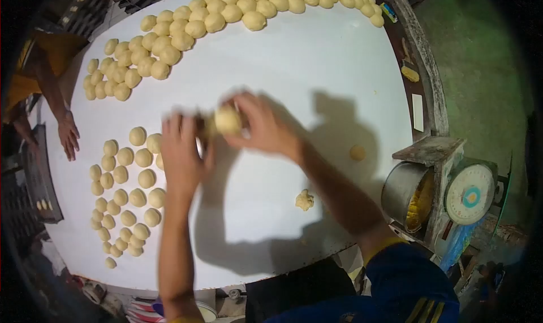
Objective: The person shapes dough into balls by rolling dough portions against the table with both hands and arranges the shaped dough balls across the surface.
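Observation:
My right hand (pixel 263 125) is closed around a pale yellow dough ball (pixel 228 120) above the middle of the white table. Just left of it, my left hand (pixel 184 148) has its fingers stretched out and its thumb apart. Motion blurs both sets of fingertips, and whether the left fingers touch the dough is unclear. Smaller dough balls (pixel 146 179) sit in loose rows beside my left forearm, which hides some of them. A rough scrap of dough (pixel 304 200) and a flat round piece (pixel 357 152) lie to the right.
Many dough balls (pixel 215 22) line the far side of the white table (pixel 317 57). At the left edge is another person's hand (pixel 68 135), near a dark tray (pixel 48 181). On the right stand a metal pot (pixel 404 193), a dial scale (pixel 470 194) and a brush (pixel 410 73).

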`<state>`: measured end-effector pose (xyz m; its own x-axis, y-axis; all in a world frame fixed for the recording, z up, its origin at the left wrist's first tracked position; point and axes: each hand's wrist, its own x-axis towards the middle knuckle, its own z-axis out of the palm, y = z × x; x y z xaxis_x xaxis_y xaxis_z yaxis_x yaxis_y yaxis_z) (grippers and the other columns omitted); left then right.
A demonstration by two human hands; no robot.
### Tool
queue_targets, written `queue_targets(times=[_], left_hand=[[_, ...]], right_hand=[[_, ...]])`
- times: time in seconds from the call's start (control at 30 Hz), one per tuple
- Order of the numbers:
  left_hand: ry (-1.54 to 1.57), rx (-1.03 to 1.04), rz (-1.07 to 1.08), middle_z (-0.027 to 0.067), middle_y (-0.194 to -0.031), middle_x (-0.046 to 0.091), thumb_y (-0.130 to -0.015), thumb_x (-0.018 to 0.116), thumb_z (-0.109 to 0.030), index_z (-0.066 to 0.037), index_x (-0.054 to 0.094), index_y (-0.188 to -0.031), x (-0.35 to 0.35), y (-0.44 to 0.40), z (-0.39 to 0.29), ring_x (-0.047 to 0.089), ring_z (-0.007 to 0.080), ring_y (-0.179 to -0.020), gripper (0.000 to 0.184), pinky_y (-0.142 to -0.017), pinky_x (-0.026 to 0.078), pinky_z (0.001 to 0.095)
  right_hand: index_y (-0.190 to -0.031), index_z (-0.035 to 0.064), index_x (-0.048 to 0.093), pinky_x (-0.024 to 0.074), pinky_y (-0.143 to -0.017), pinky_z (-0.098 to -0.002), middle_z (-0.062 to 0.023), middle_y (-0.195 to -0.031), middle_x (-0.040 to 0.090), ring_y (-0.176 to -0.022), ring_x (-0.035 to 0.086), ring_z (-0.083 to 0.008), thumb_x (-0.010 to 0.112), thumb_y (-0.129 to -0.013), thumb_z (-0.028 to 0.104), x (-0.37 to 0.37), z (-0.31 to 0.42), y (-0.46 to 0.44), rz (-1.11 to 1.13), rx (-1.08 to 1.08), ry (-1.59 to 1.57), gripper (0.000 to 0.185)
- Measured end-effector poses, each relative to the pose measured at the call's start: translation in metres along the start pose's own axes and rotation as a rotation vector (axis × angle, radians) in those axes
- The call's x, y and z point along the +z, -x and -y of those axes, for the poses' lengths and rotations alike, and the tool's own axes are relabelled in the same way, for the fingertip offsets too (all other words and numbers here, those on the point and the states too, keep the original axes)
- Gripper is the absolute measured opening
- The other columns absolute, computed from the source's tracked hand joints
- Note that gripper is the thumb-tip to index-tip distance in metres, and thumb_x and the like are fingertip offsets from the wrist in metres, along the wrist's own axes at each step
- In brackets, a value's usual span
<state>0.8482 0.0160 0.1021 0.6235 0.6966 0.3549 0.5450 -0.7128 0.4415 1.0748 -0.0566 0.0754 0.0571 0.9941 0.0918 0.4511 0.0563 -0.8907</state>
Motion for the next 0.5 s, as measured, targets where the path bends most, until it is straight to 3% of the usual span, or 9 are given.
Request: queue_targets(times=[0.07,0.1,0.17,0.2,0.23,0.3,0.37,0.43,0.5], left_hand=[[0.100,-0.264,0.190,0.0233,-0.118,0.056,-0.079,0.083,-0.005,-0.002,0.063,-0.119,-0.035,0.087,-0.043,0.056,0.0494,-0.111,0.045,-0.094,0.051,0.0578],[0.134,-0.394,0.183,0.0233,-0.118,0.056,-0.080,0.081,-0.005,-0.001,0.063,-0.118,-0.044,0.130,-0.054,0.056,0.0491,-0.113,0.043,-0.096,0.050,0.0578],[0.218,-0.748,0.227,0.0237,-0.119,0.055,-0.081,0.079,-0.004,0.000,0.062,-0.119,-0.062,0.207,-0.069,0.054,0.0489,-0.116,0.042,-0.101,0.048,0.0580],[0.228,-0.764,0.232,0.0237,-0.119,0.055,-0.081,0.079,-0.004,0.000,0.062,-0.119,-0.062,0.231,-0.068,0.054,0.0489,-0.116,0.042,-0.101,0.048,0.0580],[0.172,-0.782,0.250,0.0276,-0.129,0.055,-0.081,0.079,-0.005,0.003,0.059,-0.136,-0.060,0.260,-0.069,0.053,0.0514,-0.125,0.059,-0.112,0.045,0.0590],[0.081,-0.807,0.360,0.0345,-0.147,0.052,-0.079,0.082,-0.011,0.005,0.050,-0.160,-0.052,0.289,-0.082,0.043,0.0558,-0.144,0.089,-0.129,0.036,0.0628],[0.054,-0.822,0.407,0.0384,-0.149,0.047,-0.075,0.093,-0.027,-0.008,0.053,-0.163,-0.051,0.281,-0.085,0.043,0.0559,-0.145,0.098,-0.123,0.034,0.0711],[0.006,-0.710,0.317,0.0335,-0.151,0.048,-0.078,0.093,-0.034,-0.010,0.060,-0.155,-0.044,0.265,-0.082,0.042,0.0520,-0.147,0.087,-0.122,0.034,0.0677],[0.056,-0.727,0.036,0.0226,-0.144,0.059,-0.088,0.089,-0.030,-0.012,0.073,-0.134,-0.013,0.290,-0.086,0.050,0.0452,-0.139,0.052,-0.118,0.039,0.0610]], right_hand=[[-0.131,0.0088,0.068,0.0602,-0.097,-0.0488,-0.0160,-0.126,0.065,-0.116,0.071,-0.0400,0.090,-0.086,0.020,0.000,0.029,0.069,0.143,0.133,-0.073,0.051],[-0.130,0.0085,0.069,0.0604,-0.097,-0.0481,-0.0148,-0.125,0.066,-0.115,0.072,-0.0385,0.088,-0.089,0.018,0.003,0.034,0.095,0.202,0.195,-0.118,0.047],[-0.131,0.0087,0.070,0.0612,-0.096,-0.0466,-0.0142,-0.126,0.066,-0.113,0.073,-0.0356,0.084,-0.092,0.014,0.011,0.037,0.132,0.245,0.122,-0.060,0.041],[-0.134,0.0120,0.071,0.0586,-0.102,-0.0467,-0.0135,-0.131,0.065,-0.121,0.070,-0.0344,0.086,-0.090,0.016,0.020,0.036,0.146,0.295,0.162,-0.050,0.046],[-0.134,0.0120,0.071,0.0586,-0.102,-0.0467,-0.0135,-0.131,0.065,-0.121,0.070,-0.0344,0.086,-0.090,0.016,0.027,0.032,0.147,0.321,0.176,-0.055,0.046],[-0.139,0.0147,0.072,0.0520,-0.112,-0.0505,-0.0126,-0.138,0.064,-0.131,0.063,-0.0353,0.090,-0.087,0.023,0.047,0.027,0.151,0.487,-0.068,0.348,0.056],[-0.143,0.0183,0.069,0.0438,-0.117,-0.0569,-0.0108,-0.142,0.061,-0.137,0.055,-0.0362,0.096,-0.076,0.034,0.070,0.025,0.141,0.491,-0.113,0.382,0.074],[-0.141,0.0183,0.070,0.0441,-0.114,-0.0547,-0.0103,-0.144,0.060,-0.136,0.055,-0.0352,0.099,-0.074,0.037,0.085,0.041,0.123,0.509,-0.184,0.357,0.075],[-0.127,0.0170,0.076,0.0473,-0.110,-0.0500,-0.0079,-0.134,0.064,-0.129,0.059,-0.0343,0.097,-0.080,0.029,0.102,0.043,0.131,0.479,-0.267,0.289,0.052]])
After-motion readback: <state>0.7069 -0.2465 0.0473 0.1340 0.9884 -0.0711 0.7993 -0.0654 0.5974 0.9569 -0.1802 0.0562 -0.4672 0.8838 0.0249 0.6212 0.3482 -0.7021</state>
